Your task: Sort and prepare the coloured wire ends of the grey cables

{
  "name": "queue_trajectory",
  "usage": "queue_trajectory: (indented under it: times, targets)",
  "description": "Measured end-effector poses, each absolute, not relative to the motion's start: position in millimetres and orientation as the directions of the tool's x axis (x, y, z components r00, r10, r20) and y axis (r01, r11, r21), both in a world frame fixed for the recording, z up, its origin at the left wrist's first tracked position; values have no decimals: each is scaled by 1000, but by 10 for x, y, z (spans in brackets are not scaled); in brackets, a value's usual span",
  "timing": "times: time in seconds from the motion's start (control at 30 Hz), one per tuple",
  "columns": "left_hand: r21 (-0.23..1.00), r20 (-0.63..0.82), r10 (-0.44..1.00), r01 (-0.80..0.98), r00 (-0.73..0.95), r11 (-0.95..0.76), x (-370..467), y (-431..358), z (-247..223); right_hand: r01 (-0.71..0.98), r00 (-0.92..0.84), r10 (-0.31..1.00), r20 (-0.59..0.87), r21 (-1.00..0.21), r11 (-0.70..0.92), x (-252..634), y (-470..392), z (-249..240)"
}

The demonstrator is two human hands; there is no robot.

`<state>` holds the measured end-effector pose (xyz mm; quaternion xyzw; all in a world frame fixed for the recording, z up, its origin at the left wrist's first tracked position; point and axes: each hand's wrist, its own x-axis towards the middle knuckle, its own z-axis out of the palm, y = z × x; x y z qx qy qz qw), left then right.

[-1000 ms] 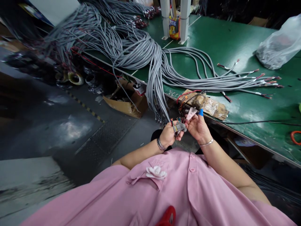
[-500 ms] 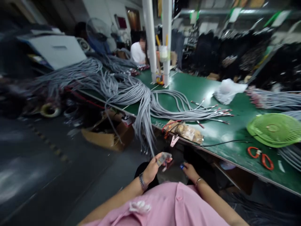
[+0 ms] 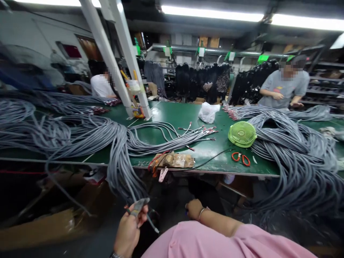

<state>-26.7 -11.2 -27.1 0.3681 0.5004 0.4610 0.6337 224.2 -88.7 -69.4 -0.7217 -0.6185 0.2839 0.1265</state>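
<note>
At the bottom centre, my left hand (image 3: 130, 227) is closed around a grey cable and a flat, greyish piece (image 3: 140, 205) whose kind I cannot make out. The cable's pale-tipped end (image 3: 153, 225) sticks out past my fingers. Just above hangs the thick bundle of grey cables (image 3: 119, 168), draped over the table edge. My right hand (image 3: 194, 209) is held lower right of it, below the table edge, with its fingers curled. A bit of something small and blue (image 3: 186, 206) shows at the fingers; most of it is hidden.
On the green table (image 3: 172, 113) lie a taped brown block (image 3: 177, 160) with a pink clip (image 3: 162, 175), orange-handled scissors (image 3: 241, 159), a green fan (image 3: 242, 134) and a white plastic bag (image 3: 208, 112). More cables (image 3: 290, 150) hang at right. Two people work beyond; white posts (image 3: 129, 53) stand left.
The view has swung right and up, bringing the right-hand cables and a second person into sight. My left hand now shows a cable end below it; the blue thing at my right hand is more covered.
</note>
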Motion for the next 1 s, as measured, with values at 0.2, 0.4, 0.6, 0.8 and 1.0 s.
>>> queue_trajectory:
  times: [0.2, 0.4, 0.6, 0.8, 1.0]
  targets:
    - [950, -272, 958, -132, 93, 283, -287, -228, -215, 865, 278, 946, -164, -386, -321, 2603, -983, -678]
    - [971, -214, 972, -90, 100, 223, -254, -330, -198, 788, 507, 857, -92, -352, -504, 3012, -1349, -837]
    - [976, -191, 980, -99, 51, 195, -204, -331, -288, 717, 612, 785, -97, -353, -602, 3183, -1558, -1160]
    - [985, -124, 990, -111, 66, 131, -133, -350, -320, 687, 639, 755, -144, -334, -645, 3301, -1450, -1472]
    - [990, -70, 996, -115, 60, 77, -129, -377, -277, 703, 626, 767, -142, -323, -634, 3349, -1455, -1584]
